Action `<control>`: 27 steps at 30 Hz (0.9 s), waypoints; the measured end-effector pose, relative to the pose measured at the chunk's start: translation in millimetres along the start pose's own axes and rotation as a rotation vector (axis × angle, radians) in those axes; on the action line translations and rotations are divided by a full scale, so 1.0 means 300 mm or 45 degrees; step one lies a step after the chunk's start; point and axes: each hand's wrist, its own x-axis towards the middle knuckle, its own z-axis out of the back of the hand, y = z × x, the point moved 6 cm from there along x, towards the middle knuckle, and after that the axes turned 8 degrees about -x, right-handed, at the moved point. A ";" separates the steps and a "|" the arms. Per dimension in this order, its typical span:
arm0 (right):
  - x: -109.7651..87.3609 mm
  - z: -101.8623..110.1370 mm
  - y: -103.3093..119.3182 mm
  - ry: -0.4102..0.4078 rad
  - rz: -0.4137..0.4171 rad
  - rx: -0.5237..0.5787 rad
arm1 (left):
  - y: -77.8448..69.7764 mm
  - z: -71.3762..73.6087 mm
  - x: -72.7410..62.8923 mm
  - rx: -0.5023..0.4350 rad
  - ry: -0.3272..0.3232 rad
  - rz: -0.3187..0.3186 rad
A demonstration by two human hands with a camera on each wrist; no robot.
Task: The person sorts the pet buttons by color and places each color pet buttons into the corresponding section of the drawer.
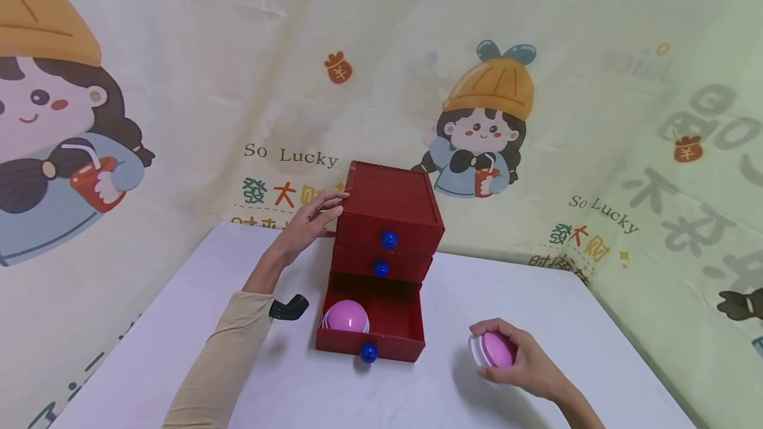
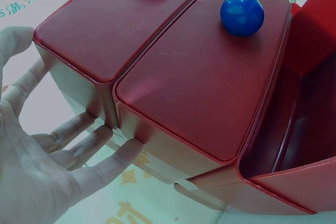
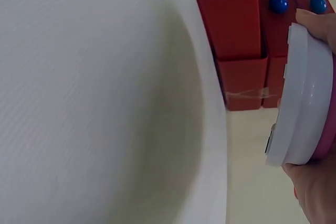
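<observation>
A red chest of drawers (image 1: 387, 197) with blue round knobs stands on the white table, its bottom drawer (image 1: 393, 345) pulled out. Inside that drawer, on the left, lies a pink dome button (image 1: 348, 316) with a white base. My left hand (image 1: 306, 225) touches the chest's left side; in the left wrist view its fingers (image 2: 113, 163) reach out fairly straight against the side wall. To the right of the chest, my right hand (image 1: 527, 363) grips a second pink dome button (image 1: 497, 349) above the table, tilted on edge. Its white base (image 3: 302, 98) faces the chest.
A black angled object (image 1: 289, 308) shows beside the left sleeve, at the wrist. Behind the white table (image 1: 286, 382) hangs a cloth (image 1: 381, 111) printed with cartoon figures and lettering. The drawer's blue knob (image 1: 369, 353) sticks out towards the front.
</observation>
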 end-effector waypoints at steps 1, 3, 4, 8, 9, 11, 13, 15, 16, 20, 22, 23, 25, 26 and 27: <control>0.003 0.003 0.005 -0.016 0.009 0.001 | 0.000 0.000 0.001 0.004 0.002 -0.002; 0.011 0.008 0.014 -0.046 0.023 0.005 | 0.000 -0.001 0.002 0.008 0.003 -0.003; 0.015 0.010 0.018 -0.059 0.021 0.009 | 0.000 -0.001 0.002 0.010 0.003 -0.004; 0.031 0.011 0.028 -0.094 -0.025 0.029 | 0.001 0.001 0.002 0.015 -0.002 0.000; 0.034 0.011 0.029 -0.101 -0.039 0.035 | 0.001 0.001 0.002 0.016 -0.003 0.001; 0.043 0.009 0.034 -0.111 -0.053 0.046 | 0.002 0.001 0.002 0.016 -0.003 0.004; 0.054 0.008 0.040 -0.117 -0.044 0.057 | 0.004 0.001 0.002 0.015 -0.002 0.006; 0.067 0.007 0.047 -0.121 -0.023 0.070 | 0.006 0.002 0.001 0.015 -0.004 0.010; 0.074 0.007 0.052 -0.122 -0.013 0.082 | 0.007 0.002 0.000 0.013 -0.005 0.012; 0.099 0.008 0.072 -0.132 -0.002 0.095 | 0.006 0.001 -0.002 0.016 -0.012 0.021; 0.112 0.006 0.082 -0.138 -0.001 0.095 | 0.005 0.000 -0.002 0.021 -0.012 0.021; 0.119 0.005 0.088 -0.143 0.006 0.090 | 0.004 0.000 -0.002 0.024 -0.013 0.020; 0.134 0.001 0.096 -0.151 0.020 0.094 | 0.002 -0.001 -0.002 0.025 -0.012 0.018; 0.141 -0.002 0.101 -0.155 0.030 0.099 | 0.001 -0.001 -0.002 0.026 -0.012 0.017; 0.149 -0.005 0.105 -0.160 0.035 0.104 | 0.001 -0.001 -0.002 0.025 -0.012 0.017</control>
